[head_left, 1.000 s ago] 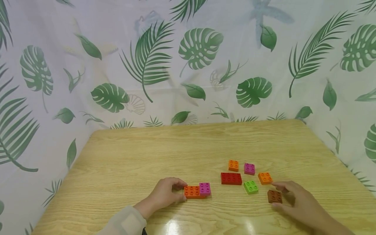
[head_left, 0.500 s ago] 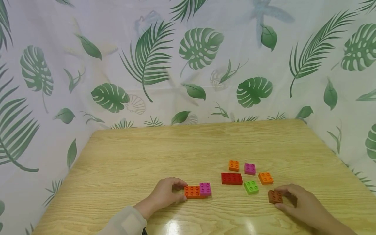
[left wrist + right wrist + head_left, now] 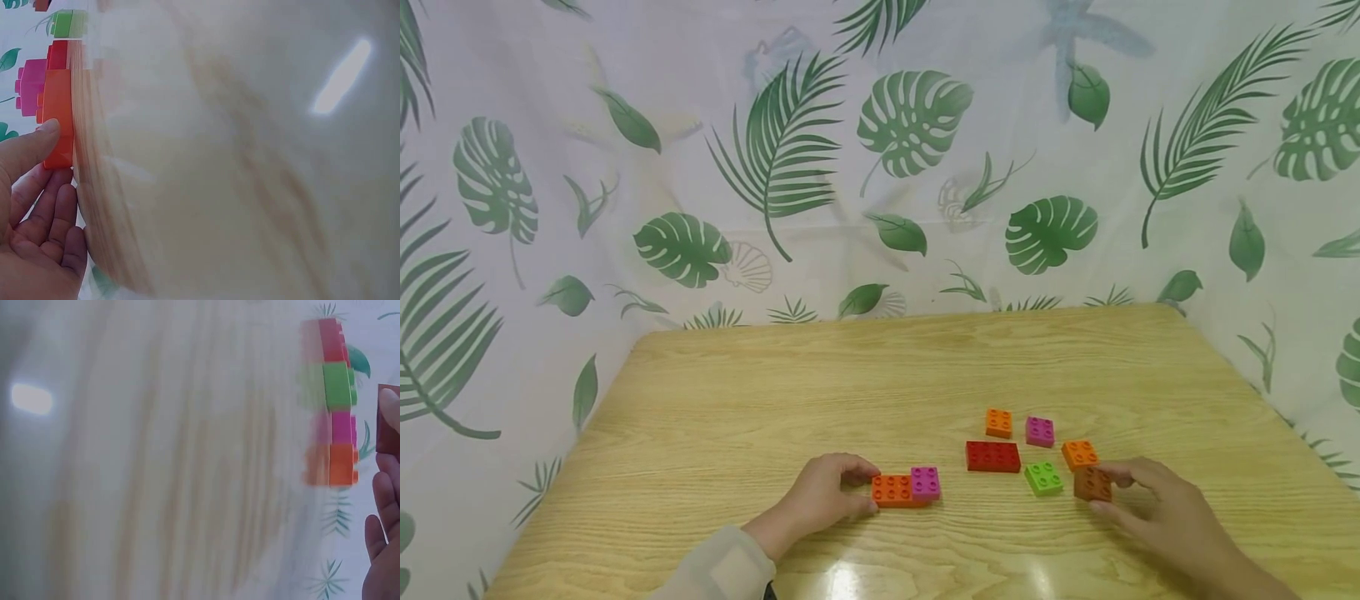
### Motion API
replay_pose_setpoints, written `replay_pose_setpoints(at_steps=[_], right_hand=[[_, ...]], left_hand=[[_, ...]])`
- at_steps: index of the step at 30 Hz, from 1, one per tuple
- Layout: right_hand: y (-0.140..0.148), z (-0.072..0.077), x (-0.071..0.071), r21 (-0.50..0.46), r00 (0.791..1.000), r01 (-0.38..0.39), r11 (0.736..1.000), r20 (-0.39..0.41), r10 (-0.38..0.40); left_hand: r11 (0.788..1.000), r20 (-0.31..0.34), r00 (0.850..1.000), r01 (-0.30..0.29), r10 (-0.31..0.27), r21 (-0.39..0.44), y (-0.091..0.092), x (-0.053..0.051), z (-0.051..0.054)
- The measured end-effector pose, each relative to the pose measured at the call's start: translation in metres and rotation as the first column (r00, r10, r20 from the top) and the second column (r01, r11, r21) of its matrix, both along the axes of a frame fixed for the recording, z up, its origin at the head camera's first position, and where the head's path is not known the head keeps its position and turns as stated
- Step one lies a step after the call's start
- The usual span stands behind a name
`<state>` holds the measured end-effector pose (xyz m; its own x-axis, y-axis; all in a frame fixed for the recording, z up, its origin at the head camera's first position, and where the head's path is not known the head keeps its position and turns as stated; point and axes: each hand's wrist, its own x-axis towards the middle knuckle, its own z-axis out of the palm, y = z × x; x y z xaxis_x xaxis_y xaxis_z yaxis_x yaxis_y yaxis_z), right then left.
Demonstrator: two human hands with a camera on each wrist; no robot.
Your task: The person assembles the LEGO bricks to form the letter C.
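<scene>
My left hand (image 3: 822, 498) grips the left end of a long orange toy brick (image 3: 891, 492) lying on the table. A magenta brick (image 3: 925, 483) is stacked on that brick's right end. In the left wrist view the thumb presses the near side of the orange brick (image 3: 59, 100). To the right, my right hand (image 3: 1167, 517) pinches a brown brick (image 3: 1092, 484) between thumb and fingers. The right wrist view shows this brown brick (image 3: 388, 439) raised off the table, at the frame's right edge.
Between the hands lie a red long brick (image 3: 992, 457), a lime green brick (image 3: 1043, 478), a small orange brick (image 3: 998, 422), a magenta brick (image 3: 1040, 431) and another orange brick (image 3: 1079, 454). Leaf-printed cloth (image 3: 820, 275) surrounds the wooden table (image 3: 775, 375).
The right hand has taken hold of the brown brick and lifted it off the table, slightly up and to the left. The left hand stays on the long orange brick.
</scene>
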<state>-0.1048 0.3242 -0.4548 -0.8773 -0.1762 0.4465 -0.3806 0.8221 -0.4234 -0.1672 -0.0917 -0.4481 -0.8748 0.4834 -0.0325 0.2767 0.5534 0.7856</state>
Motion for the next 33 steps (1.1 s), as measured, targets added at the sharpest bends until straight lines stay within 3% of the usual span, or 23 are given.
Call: replay_pose_setpoints(at_steps=[10,22,29,33], right_hand=[[-0.034,0.002,-0.01,-0.141,0.992,-0.087,0.986,-0.107,0.072],[-0.073,0.001,-0.029,-0.159,0.968,-0.197,0.967,-0.191,0.166],[-0.1,0.002,-0.036,-0.148,0.975,-0.193,0.97,-0.14,0.173],[-0.115,0.004,-0.041,-0.167,0.966,-0.242,0.956,-0.13,0.222]], left_hand=[[1.0,-0.006,1.0,0.0,0.0,-0.007,0.0,0.0,0.0],[1.0,-0.002,1.0,-0.001,0.001,-0.01,-0.001,0.0,0.0],[1.0,-0.003,1.0,0.003,-0.003,-0.004,-0.001,0.0,0.0],[1.0,0.001,1.0,0.003,-0.003,-0.007,-0.001,0.0,0.0]])
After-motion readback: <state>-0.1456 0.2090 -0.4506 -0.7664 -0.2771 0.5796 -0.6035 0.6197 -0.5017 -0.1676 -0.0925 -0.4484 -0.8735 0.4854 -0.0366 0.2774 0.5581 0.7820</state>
